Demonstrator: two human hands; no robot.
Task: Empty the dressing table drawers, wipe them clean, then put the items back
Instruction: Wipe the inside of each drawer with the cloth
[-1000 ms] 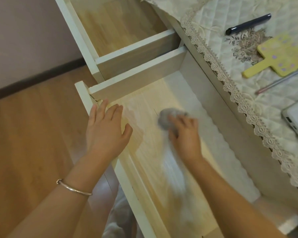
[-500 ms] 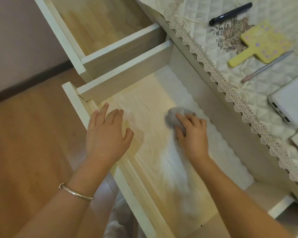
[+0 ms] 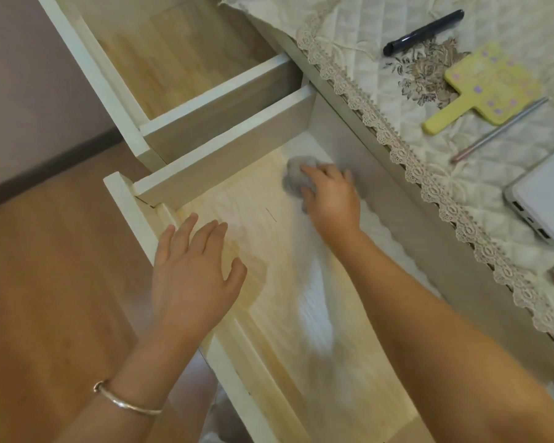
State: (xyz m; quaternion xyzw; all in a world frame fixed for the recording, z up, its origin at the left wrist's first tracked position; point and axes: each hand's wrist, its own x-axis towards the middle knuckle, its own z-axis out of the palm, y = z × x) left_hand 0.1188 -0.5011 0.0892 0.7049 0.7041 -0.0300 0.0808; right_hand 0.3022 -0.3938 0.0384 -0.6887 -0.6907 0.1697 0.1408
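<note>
Pale wood grain lines the floor of the open drawer, which stands pulled out from the dressing table with nothing in it but a cloth and a hand. Deep in that drawer, near the far corner where its side wall meets the back, the right hand presses a crumpled grey cloth against the bottom — its fingers curl over the wad and hold it, and the cloth pokes out ahead of them. The left hand lies flat on the drawer's front edge, fingers spread wide and holding nothing, with a thin silver bangle on the wrist. A second drawer stands open just beyond the first, its wooden bottom bare. To the right, the worktop is covered by a quilted cream cloth with a lace border that hangs over the edge above the drawers. On it lie the removed things — a dark pen farthest away, a yellow hand mirror with small purple spots, a slim pinkish stick just beside the mirror's handle, and a white power bank at the right edge of view. Brown wooden floor shows to the left of the drawers.
</note>
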